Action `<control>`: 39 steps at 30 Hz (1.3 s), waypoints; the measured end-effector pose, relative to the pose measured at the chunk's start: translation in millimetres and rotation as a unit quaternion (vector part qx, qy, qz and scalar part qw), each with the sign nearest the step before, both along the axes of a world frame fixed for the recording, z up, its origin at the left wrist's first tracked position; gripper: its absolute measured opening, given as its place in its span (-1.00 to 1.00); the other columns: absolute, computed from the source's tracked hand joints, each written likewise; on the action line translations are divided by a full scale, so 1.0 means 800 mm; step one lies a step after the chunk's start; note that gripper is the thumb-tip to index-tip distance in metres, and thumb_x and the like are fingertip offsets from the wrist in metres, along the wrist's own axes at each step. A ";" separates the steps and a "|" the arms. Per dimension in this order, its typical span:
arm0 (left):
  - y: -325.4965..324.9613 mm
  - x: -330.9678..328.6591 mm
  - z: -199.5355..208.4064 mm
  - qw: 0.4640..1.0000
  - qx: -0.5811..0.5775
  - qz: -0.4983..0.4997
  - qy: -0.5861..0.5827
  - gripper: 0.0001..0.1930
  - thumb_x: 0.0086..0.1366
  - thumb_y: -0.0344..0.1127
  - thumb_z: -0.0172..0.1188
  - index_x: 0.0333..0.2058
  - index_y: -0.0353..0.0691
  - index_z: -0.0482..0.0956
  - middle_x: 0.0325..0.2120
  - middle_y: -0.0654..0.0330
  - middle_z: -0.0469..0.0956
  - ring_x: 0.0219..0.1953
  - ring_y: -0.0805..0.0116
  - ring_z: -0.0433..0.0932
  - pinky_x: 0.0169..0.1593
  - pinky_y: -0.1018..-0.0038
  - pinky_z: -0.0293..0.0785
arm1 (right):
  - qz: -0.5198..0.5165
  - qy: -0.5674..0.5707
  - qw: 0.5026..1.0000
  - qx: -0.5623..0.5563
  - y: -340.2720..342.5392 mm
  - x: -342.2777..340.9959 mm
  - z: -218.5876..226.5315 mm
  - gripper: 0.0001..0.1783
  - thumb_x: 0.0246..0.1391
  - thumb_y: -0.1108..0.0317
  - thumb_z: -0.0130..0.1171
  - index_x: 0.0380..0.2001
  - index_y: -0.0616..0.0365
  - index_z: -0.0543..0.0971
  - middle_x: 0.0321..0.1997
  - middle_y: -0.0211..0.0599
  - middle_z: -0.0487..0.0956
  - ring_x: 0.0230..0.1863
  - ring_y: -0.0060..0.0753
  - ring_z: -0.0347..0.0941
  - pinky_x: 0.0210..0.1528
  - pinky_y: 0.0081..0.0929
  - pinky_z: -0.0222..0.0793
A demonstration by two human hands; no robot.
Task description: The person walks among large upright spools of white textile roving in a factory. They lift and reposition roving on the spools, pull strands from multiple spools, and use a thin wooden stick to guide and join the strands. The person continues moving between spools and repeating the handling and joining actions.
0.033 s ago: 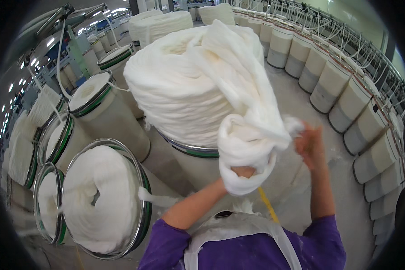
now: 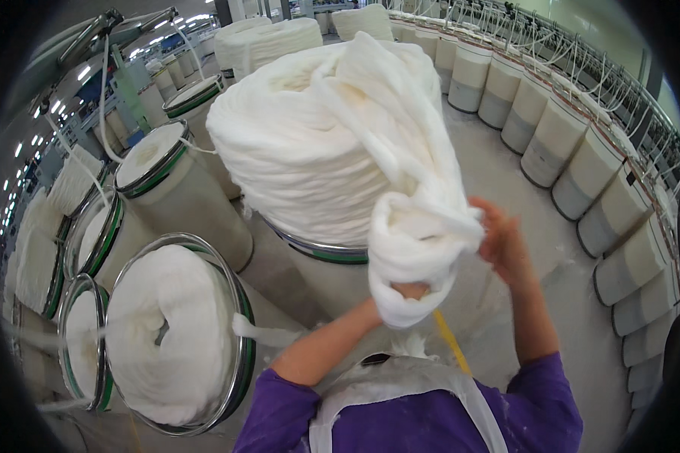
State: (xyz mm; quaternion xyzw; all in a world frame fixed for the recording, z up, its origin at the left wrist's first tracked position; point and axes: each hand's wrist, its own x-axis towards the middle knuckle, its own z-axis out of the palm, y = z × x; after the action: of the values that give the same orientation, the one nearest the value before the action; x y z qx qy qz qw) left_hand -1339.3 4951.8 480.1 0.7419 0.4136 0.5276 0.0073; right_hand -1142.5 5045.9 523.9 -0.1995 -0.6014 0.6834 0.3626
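Note:
A thick rope of white cotton sliver (image 2: 397, 124) runs down from the big coil (image 2: 295, 158) in front of me. Its lower end is wound in fat loops (image 2: 412, 234) around my left hand (image 2: 410, 290). Only a patch of skin shows through the loops; the fingers are hidden inside, and the bundle hangs on that hand. My right hand (image 2: 500, 240) is raised just right of the loops, beside their edge. Its fingers look apart and somewhat blurred, and nothing shows in them. The big coil rises well above the metal rim of its can (image 2: 321, 251).
Cans with green-banded rims stand at my left, a full sliver can (image 2: 170, 332) nearest. A loose strand (image 2: 268, 332) trails from it by my left forearm. A curved row of pale cans (image 2: 555, 140) lines the right under a machine. A yellow line (image 2: 452, 343) marks the floor.
My right hand has moved a little left, closer to the loops. A wisp of sliver beside it no longer sticks out. My left hand and the big coil stay nearly where they were.

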 end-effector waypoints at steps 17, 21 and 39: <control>-0.085 -0.079 -0.025 0.902 -0.378 0.051 -0.202 -0.75 0.27 -0.26 0.18 -0.15 -0.26 0.59 -0.30 0.10 0.61 -0.23 0.35 0.55 -0.12 0.42 0.43 | 0.094 -0.607 0.789 0.006 -0.061 0.133 -0.400 -0.56 0.04 0.17 0.17 -0.01 0.10 0.54 -0.13 -0.22 0.60 -0.14 -0.34 0.52 -0.08 -0.36 0.41; -0.052 -0.071 -0.035 0.906 -0.263 0.102 -0.315 -0.63 0.30 -0.29 0.16 0.03 -0.32 0.44 -0.16 0.19 0.58 -0.04 0.41 0.47 -0.02 0.50 0.38 | -0.035 -0.434 0.895 -0.098 -0.071 0.154 -0.375 -0.61 0.02 0.17 0.22 -0.11 0.14 0.57 -0.23 -0.29 0.61 -0.21 -0.40 0.52 -0.12 -0.39 0.40; -0.057 0.047 -0.021 0.670 -0.297 -0.261 -0.629 -0.59 0.47 -0.14 -0.19 0.04 -0.39 0.36 -0.21 -0.01 0.54 -0.11 0.20 0.53 0.09 0.30 0.40 | 0.143 -0.081 0.985 0.045 -0.081 -0.044 -0.160 -0.10 -0.29 0.18 0.52 0.13 0.19 0.30 0.01 -0.26 0.45 0.05 -0.33 0.40 0.10 -0.36 0.31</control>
State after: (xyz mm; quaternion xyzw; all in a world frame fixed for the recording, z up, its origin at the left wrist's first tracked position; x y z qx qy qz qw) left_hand -1301.8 4906.3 463.7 0.2710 0.2357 0.6952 0.6227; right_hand -1177.3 4980.8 395.9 -0.1497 -0.6814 0.6818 0.2201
